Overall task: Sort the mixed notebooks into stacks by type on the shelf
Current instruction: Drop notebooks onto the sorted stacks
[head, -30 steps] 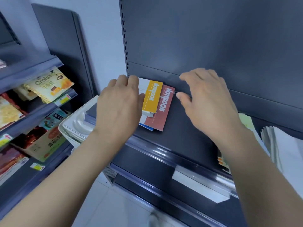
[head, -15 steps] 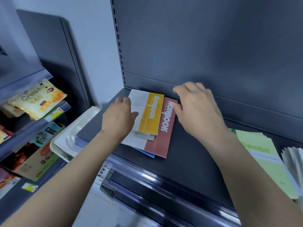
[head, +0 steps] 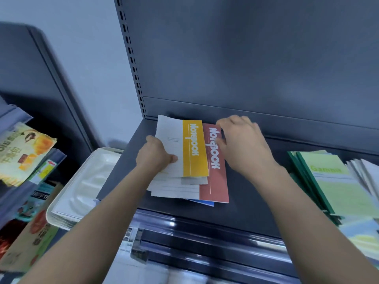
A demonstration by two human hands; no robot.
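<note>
1. Two hands work the mixed pile. My left hand [head: 155, 158] pinches the near-left edge of the yellow notebook [head: 194, 148], thumb on its white panel and fingers curled underneath.
2. My right hand [head: 244, 146] sits on the red notebook [head: 216, 181], just right of my left thumb. Its fingers are bent close together at the far corner, with the thumb on the cover. I cannot tell whether they grip or only press.
3. The pile lies on the shelf [head: 246, 201] between my two sets of fingers. Yellow is on top, white-panelled books fan out under it, red is lower, and a blue notebook [head: 203, 202] peeps out on the near side.
4. Well to the right of my right fingers lies a stack of green notebooks [head: 328, 181], which I judge to be sorted.
5. The step in hand, as I read it, is parting yellow from red.
6. The next move calls for my left fingers to lift the yellow book clear while my right fingers hold the red one down. The fanned books beneath must not be dragged along.
</note>
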